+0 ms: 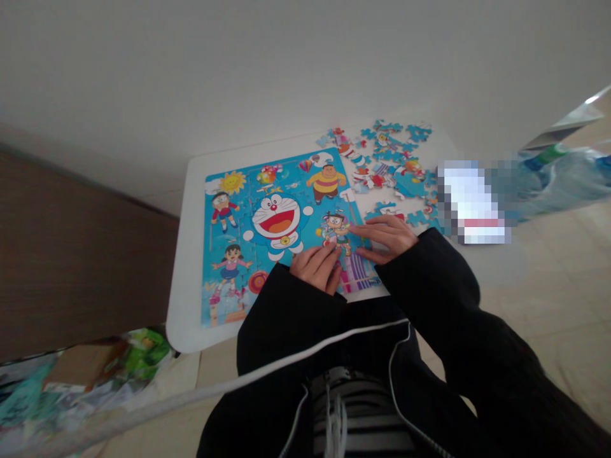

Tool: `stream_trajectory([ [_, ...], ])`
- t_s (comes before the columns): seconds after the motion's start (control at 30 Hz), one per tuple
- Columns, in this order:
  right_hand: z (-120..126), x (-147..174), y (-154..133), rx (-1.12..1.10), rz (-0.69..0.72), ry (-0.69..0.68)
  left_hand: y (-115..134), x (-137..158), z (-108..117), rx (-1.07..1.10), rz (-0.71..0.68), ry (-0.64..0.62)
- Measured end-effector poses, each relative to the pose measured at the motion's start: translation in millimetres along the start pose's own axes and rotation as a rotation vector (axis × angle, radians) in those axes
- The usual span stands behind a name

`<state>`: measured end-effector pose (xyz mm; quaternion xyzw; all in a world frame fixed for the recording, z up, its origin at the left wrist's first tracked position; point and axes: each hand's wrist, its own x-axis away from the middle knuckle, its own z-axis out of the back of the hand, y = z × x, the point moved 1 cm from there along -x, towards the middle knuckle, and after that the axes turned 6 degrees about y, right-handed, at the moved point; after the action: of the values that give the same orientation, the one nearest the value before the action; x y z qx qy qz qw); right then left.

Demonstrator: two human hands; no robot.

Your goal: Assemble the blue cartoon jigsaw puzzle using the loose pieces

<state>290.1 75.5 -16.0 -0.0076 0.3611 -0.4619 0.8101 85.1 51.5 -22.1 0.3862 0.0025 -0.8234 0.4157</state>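
Left hand [317, 266], fingers close together, rests on puzzle [281, 222], grip unclear; right hand [386, 238], fingers parted, touches its right side, probably steadying it. Puzzle lies flat on tabletop [185, 267]; loose pieces [409, 184] alongside, seemingly for easy reach.

On the white round-cornered table [184, 286], loose, mostly blue jigsaw pieces [405, 183] lie at two o'clock from the blue rectangular picture puzzle [281, 219]; a white rectangular slab [472, 198] lies at three.
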Motion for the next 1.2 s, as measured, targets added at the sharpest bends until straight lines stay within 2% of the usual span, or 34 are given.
stream_trajectory([
  [0.3,2.4,-3.1,-7.6,0.111,0.062,0.064,3.4,-1.0,0.9,-0.114,0.004,-0.128],
  [0.53,-5.3,-6.2,3.1,0.176,0.325,0.159,6.0,-3.0,4.0,-0.134,0.024,-0.170],
  [0.67,-12.2,-1.1,8.7,0.161,0.344,0.215,6.9,-4.1,4.1,-0.145,0.030,-0.165],
  [0.8,-6.4,-1.8,7.6,0.104,0.327,0.150,6.9,-4.0,3.4,-0.137,0.013,-0.133],
  [0.9,4.7,-6.9,1.7,0.096,0.256,0.099,5.8,-3.0,2.4,-0.119,0.018,-0.129],
  [1.1,27.2,-10.0,-15.7,0.232,0.003,0.213,2.5,-0.7,0.5,-0.064,0.026,-0.088],
  [1.2,35.7,-3.5,-21.7,0.302,-0.089,0.226,2.5,-0.4,0.8,-0.052,0.025,-0.086],
])
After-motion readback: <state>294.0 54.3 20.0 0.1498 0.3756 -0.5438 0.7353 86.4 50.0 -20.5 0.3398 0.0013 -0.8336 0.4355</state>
